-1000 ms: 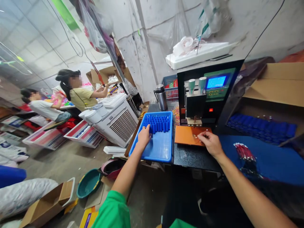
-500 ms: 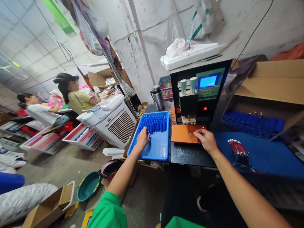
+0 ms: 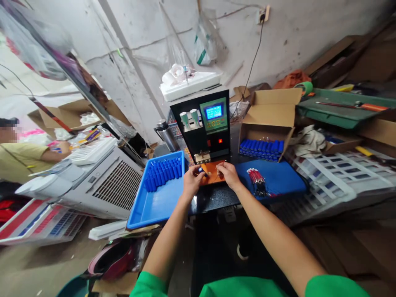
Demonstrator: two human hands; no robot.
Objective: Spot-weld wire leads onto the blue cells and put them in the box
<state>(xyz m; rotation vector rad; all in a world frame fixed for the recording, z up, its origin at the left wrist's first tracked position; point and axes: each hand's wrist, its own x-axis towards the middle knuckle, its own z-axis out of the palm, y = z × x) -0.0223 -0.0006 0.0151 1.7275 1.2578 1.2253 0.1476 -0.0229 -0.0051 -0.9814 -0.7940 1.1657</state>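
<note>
My left hand (image 3: 192,181) pinches a blue cylindrical battery cell (image 3: 201,170) above the orange plate (image 3: 213,177), in front of the black spot-welding machine (image 3: 203,144). The cell's end looks pale. Close by on the right, my right hand (image 3: 228,174) has its thumb and fingertips pressed together; what lies between them is too small to name. Left of the machine, a blue tray (image 3: 154,210) bears many upright blue cells (image 3: 163,173). A bundle of red and black wires (image 3: 257,181) rests on the blue mat (image 3: 286,177) to the right.
Behind the mat stands an open cardboard box (image 3: 270,110) with stacked blue cells (image 3: 261,147). A steel flask (image 3: 167,134) is behind the tray. White plastic crates (image 3: 328,177) and a green metal tray (image 3: 334,109) fill the right. An air cooler (image 3: 114,181) and a co-worker (image 3: 24,161) are at left.
My left hand has come from the tray to the orange plate with a blue cell. My right hand stays near the plate, fingers still pinched. The view has turned right.
</note>
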